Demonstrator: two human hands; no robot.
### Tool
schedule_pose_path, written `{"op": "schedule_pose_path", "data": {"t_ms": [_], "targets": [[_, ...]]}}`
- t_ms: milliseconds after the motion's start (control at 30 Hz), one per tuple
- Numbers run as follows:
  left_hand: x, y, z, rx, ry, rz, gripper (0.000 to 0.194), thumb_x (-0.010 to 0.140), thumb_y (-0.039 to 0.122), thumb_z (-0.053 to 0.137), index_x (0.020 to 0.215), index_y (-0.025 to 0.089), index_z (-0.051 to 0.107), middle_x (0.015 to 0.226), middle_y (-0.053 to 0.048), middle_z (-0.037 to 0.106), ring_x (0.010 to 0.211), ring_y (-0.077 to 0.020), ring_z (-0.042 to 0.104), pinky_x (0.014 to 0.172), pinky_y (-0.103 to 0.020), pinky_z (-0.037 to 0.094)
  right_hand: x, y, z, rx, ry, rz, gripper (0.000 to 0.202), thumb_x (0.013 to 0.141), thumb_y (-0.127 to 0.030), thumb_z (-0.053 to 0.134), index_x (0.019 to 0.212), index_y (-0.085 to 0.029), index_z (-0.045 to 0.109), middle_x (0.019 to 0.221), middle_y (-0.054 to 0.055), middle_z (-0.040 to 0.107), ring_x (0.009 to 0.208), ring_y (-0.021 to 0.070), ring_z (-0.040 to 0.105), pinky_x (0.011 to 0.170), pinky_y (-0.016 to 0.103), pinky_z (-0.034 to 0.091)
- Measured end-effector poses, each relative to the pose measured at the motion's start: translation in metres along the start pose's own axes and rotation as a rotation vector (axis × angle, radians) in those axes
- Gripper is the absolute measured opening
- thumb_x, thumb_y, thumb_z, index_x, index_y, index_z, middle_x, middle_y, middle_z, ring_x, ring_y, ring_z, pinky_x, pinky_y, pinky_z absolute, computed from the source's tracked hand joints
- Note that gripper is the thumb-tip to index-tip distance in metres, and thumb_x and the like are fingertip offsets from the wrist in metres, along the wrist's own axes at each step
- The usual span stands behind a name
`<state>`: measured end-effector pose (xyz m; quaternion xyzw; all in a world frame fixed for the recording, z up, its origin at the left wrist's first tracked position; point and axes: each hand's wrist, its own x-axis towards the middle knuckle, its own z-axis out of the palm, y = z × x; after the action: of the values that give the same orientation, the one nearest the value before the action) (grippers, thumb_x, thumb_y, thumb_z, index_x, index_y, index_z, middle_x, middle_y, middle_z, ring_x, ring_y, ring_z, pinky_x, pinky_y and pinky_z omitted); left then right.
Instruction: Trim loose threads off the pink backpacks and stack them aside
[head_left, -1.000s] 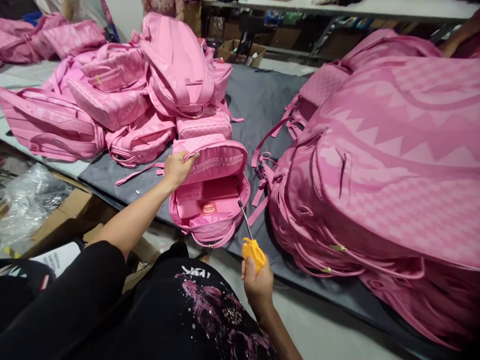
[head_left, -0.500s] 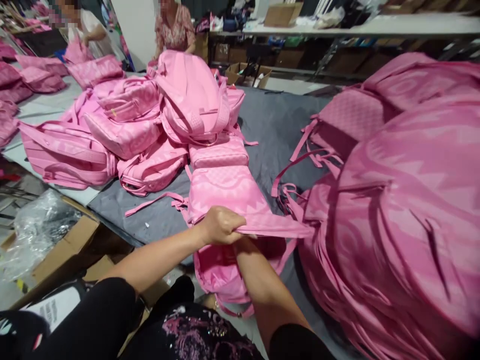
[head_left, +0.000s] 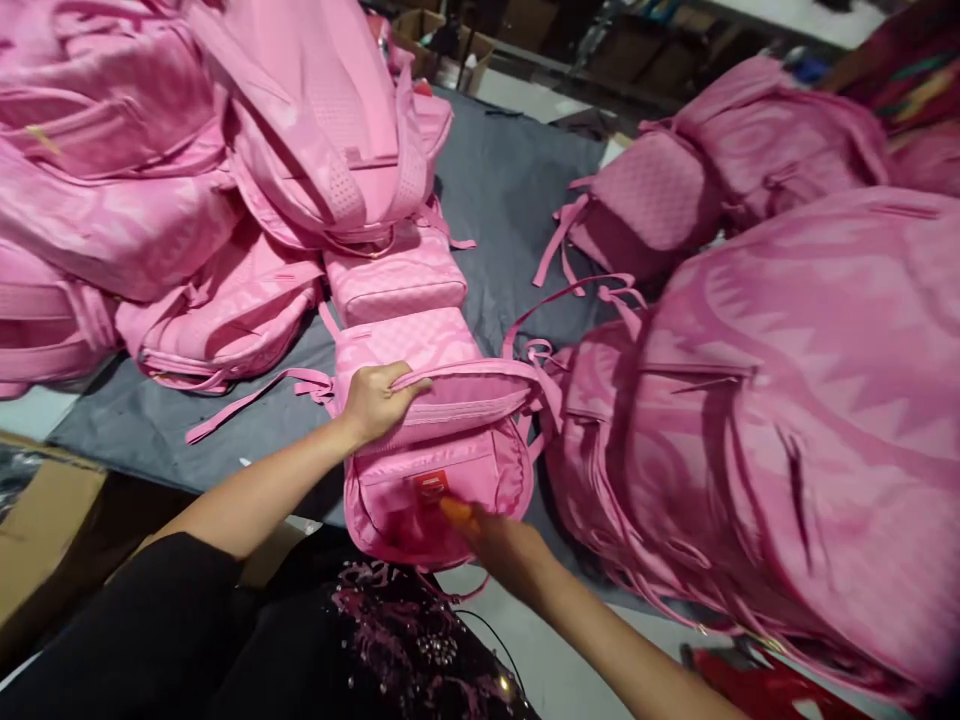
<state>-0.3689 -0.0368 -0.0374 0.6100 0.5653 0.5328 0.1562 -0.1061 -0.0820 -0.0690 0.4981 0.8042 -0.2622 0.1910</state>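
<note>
In front of me a pink patterned backpack (head_left: 420,340) lies on its back, its zipped main compartment gaping towards me. My left hand (head_left: 379,402) is closed around the upper edge of that opening and holds it raised. Inside, a red label (head_left: 431,487) shows on the pink lining. My right hand (head_left: 506,545) is at the mouth of the compartment, close to the label. Something orange shows at its fingertips; blur hides what it is and how the fingers are placed. A loose strap (head_left: 255,400) trails off to the left.
Pink backpacks are piled at the left (head_left: 180,230). A large pink backpack (head_left: 810,400) stands close on the right, with more behind it. All rest on a dark grey table cover (head_left: 510,180). A cardboard box (head_left: 52,520) is at lower left.
My right hand has drawn back from under the lifted edge to the compartment's mouth. My left hand has shifted left, still gripping the edge. The red label has come into sight; the view has turned.
</note>
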Motion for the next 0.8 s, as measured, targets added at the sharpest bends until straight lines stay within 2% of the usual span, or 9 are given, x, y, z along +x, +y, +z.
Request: {"op": "schedule_pose_path", "data": {"t_ms": [100,200,267,333,433,533,600,733,800], "targets": [[-0.004,0.010,0.006,-0.091,-0.053,-0.103,0.042,0.088,0.045,0.057,0.057,0.017,0.052,0.050,0.005,0.042,0.048,-0.0080,0.038,0.050,-0.022,0.028,0.043,-0.009,-0.032,-0.086,0.172,0.277,0.045,0.099,-0.045,0.035,0.123,-0.015,0.058,0.093,0.017,0.073,0.086,0.0288,0.071,0.073,0.035,0.051],[-0.009,0.020,0.010,-0.129,-0.137,-0.122,0.040,0.087,0.044,0.057,0.059,0.017,0.052,0.051,0.006,0.041,0.049,-0.0076,0.038,0.052,-0.022,0.029,0.095,-0.014,-0.056,-0.086,0.226,0.389,0.034,0.099,-0.027,0.038,0.110,-0.011,0.065,0.101,0.021,0.071,0.098,0.0284,0.069,0.082,0.033,0.050],[-0.009,0.020,0.010,-0.134,-0.119,-0.145,0.040,0.087,0.044,0.058,0.058,0.017,0.049,0.051,0.006,0.038,0.049,-0.0074,0.036,0.052,-0.022,0.029,0.109,-0.006,-0.060,-0.086,0.254,0.460,0.036,0.099,-0.023,0.034,0.113,-0.007,0.064,0.105,0.024,0.070,0.103,0.0295,0.068,0.084,0.034,0.050],[-0.006,0.015,0.011,-0.137,-0.047,-0.177,0.044,0.086,0.045,0.058,0.055,0.017,0.044,0.050,0.007,0.034,0.049,-0.0073,0.034,0.051,-0.022,0.027,0.099,0.010,-0.052,-0.081,0.272,0.537,0.042,0.101,-0.027,0.030,0.124,-0.004,0.057,0.107,0.025,0.069,0.103,0.0300,0.068,0.084,0.037,0.050],[-0.003,0.005,0.016,-0.144,0.006,-0.207,0.044,0.085,0.046,0.059,0.055,0.018,0.044,0.050,0.007,0.033,0.049,-0.0075,0.032,0.051,-0.023,0.025,0.057,0.030,-0.029,-0.027,0.159,0.652,0.044,0.102,-0.032,0.030,0.129,-0.005,0.051,0.107,0.025,0.069,0.104,0.0291,0.068,0.086,0.039,0.050],[-0.003,-0.001,0.026,-0.159,-0.012,-0.212,0.041,0.084,0.046,0.059,0.056,0.018,0.048,0.050,0.006,0.037,0.049,-0.0081,0.034,0.052,-0.023,0.026,0.009,0.033,-0.001,0.028,0.032,0.737,0.035,0.099,-0.031,0.039,0.114,-0.009,0.061,0.106,0.025,0.069,0.101,0.0290,0.069,0.084,0.039,0.051],[-0.003,-0.001,0.033,-0.153,-0.009,-0.210,0.042,0.084,0.046,0.059,0.055,0.018,0.048,0.049,0.006,0.036,0.049,-0.0082,0.033,0.052,-0.024,0.026,-0.014,0.028,0.020,0.139,-0.067,0.715,0.027,0.095,-0.037,0.051,0.098,-0.014,0.065,0.091,0.019,0.073,0.083,0.0257,0.072,0.074,0.034,0.053],[-0.002,0.001,0.040,-0.143,-0.019,-0.192,0.042,0.084,0.047,0.060,0.055,0.018,0.050,0.049,0.006,0.036,0.049,-0.0083,0.034,0.052,-0.024,0.025,-0.031,0.022,0.055,0.752,-0.326,0.537,0.030,0.082,-0.046,0.069,0.076,-0.018,0.058,0.052,0.001,0.061,0.044,0.0139,0.058,0.048,0.023,0.047],[-0.002,0.004,0.042,-0.158,-0.053,-0.177,0.040,0.084,0.046,0.060,0.057,0.018,0.052,0.049,0.006,0.038,0.049,-0.0085,0.035,0.053,-0.024,0.026,-0.022,0.025,0.064,1.118,-0.240,0.550,0.036,0.084,-0.050,0.065,0.071,-0.019,0.052,0.044,-0.003,0.053,0.035,0.0117,0.049,0.038,0.021,0.040]]}}
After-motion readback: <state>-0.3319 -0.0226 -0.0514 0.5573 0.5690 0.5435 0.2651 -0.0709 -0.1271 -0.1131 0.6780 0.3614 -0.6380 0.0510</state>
